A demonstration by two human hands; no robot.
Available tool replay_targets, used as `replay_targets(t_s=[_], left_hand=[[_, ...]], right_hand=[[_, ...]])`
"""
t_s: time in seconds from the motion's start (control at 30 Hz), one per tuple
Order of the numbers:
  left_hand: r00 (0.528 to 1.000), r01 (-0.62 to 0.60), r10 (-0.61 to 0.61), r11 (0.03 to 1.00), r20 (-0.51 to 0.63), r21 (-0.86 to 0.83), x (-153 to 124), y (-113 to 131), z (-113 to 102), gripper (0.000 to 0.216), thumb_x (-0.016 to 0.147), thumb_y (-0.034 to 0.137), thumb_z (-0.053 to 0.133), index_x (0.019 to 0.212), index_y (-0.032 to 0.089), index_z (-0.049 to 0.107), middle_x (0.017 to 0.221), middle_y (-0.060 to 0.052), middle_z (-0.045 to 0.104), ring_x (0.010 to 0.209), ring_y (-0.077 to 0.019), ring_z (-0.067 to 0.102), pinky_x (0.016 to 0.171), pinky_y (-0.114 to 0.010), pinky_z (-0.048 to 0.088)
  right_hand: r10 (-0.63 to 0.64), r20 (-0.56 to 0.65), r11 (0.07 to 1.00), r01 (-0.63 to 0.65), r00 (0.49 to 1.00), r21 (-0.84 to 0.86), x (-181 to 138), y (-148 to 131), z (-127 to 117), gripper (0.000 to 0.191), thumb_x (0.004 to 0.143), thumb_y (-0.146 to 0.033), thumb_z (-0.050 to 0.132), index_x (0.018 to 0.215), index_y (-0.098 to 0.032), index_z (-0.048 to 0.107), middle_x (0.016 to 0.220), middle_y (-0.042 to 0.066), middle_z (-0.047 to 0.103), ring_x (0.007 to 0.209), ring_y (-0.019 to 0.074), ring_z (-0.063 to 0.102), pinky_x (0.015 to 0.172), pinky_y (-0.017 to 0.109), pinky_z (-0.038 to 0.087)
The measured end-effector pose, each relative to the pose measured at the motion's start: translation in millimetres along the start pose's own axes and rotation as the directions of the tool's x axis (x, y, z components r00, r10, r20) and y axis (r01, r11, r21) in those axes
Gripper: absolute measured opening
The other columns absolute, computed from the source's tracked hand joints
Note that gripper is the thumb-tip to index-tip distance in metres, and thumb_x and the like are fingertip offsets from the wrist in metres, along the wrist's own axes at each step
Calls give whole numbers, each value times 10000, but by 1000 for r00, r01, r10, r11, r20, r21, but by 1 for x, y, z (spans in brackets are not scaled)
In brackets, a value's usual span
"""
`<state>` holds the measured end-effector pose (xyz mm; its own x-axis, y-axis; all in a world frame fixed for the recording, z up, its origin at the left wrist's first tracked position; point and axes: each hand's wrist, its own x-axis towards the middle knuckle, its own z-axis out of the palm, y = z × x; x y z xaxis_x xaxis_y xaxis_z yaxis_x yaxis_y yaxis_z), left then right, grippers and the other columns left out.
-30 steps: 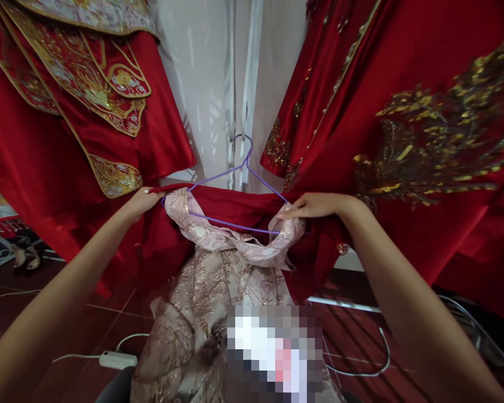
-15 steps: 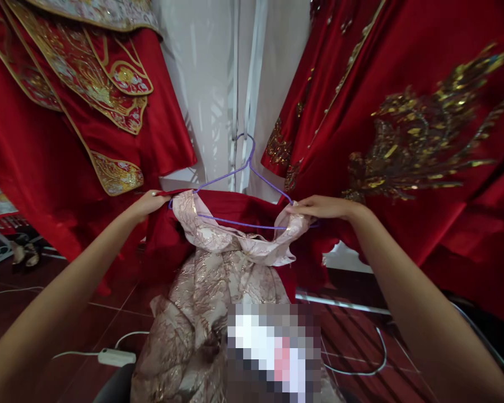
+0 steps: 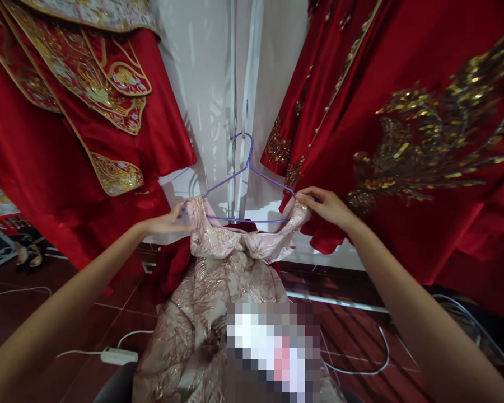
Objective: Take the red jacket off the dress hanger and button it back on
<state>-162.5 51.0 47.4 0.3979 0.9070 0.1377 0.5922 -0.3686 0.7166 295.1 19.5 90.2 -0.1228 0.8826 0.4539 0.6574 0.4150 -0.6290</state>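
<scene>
A pink brocade garment point(image 3: 231, 268) with gold pattern hangs on a purple wire hanger point(image 3: 247, 173) straight ahead of me. My left hand point(image 3: 168, 223) pinches the garment's left shoulder at the hanger's left end. My right hand point(image 3: 325, 204) pinches the right shoulder strap at the hanger's right end. A red cloth point(image 3: 172, 266) hangs low behind the pink garment, showing at its lower left.
Red robes with gold embroidery hang at the left point(image 3: 67, 129) and right point(image 3: 403, 140). A white wall and pole point(image 3: 235, 84) stand behind. On the dark red floor lie a white power strip point(image 3: 118, 356) with cable and shoes point(image 3: 25, 254).
The red cloth that was stretched behind the hanger has dropped down. Both hands moved inward onto the pink garment's shoulders.
</scene>
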Motion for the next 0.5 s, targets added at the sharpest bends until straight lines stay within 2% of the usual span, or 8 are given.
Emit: replay_targets(t_s=[0.07, 0.1, 0.17, 0.23, 0.3, 0.4, 0.5], left_hand=[[985, -98, 97, 995, -140, -3, 21, 13, 3, 560, 755, 520, 507, 1211, 195, 497, 1254, -95, 533, 1241, -214, 412, 997, -309, 361], [977, -128, 125, 992, -172, -5, 29, 18, 5, 497, 786, 530, 456, 1145, 199, 547, 1194, -80, 573, 1187, -204, 463, 965, -294, 387], [976, -153, 149, 988, -159, -14, 40, 26, 9, 448, 797, 547, 427, 974, 189, 629, 992, -56, 651, 983, -189, 577, 846, -274, 452], [978, -155, 147, 987, -145, -45, 44, 27, 11, 448, 770, 565, 461, 864, 174, 657, 823, -37, 664, 799, -174, 599, 734, -265, 475], [967, -157, 133, 983, -218, -96, 42, 24, 12, 463, 753, 575, 482, 865, 163, 664, 791, -33, 665, 760, -170, 588, 701, -260, 470], [902, -146, 88, 984, -423, -106, 35, 12, 10, 458, 752, 554, 490, 887, 151, 661, 818, -31, 666, 775, -165, 578, 706, -243, 452], [849, -67, 30, 997, -528, -50, 25, -4, 9, 403, 755, 508, 486, 746, 138, 646, 678, -5, 625, 666, -144, 551, 621, -220, 420]], right_hand=[[14, -5, 1000, -14, 1000, 8, -2, -2, 2, 436, 737, -594, 533, 924, -214, 637, 952, 58, 675, 900, 234, 600, 829, 371, 456], [27, -13, 999, -27, 1000, 19, -3, -2, 3, 435, 737, -596, 530, 919, -215, 638, 957, 58, 675, 911, 237, 597, 837, 374, 453], [61, -48, 997, -58, 997, 55, -3, -3, 5, 436, 724, -597, 542, 908, -214, 640, 968, 59, 675, 931, 242, 593, 845, 375, 450], [95, -88, 991, -86, 992, 103, -2, -2, 7, 438, 707, -591, 563, 903, -208, 644, 971, 62, 679, 943, 245, 594, 839, 371, 454], [138, -140, 983, -118, 980, 143, -1, 4, 8, 427, 688, -577, 585, 881, -201, 650, 956, 69, 685, 937, 249, 602, 816, 364, 465], [242, -240, 963, -203, 940, 176, -6, 20, 10, 373, 660, -536, 617, 813, -198, 656, 908, 84, 694, 888, 258, 624, 755, 357, 484], [318, -293, 946, -282, 902, 158, -17, 40, 12, 331, 654, -498, 620, 772, -190, 657, 843, 94, 698, 813, 261, 641, 699, 361, 492]])
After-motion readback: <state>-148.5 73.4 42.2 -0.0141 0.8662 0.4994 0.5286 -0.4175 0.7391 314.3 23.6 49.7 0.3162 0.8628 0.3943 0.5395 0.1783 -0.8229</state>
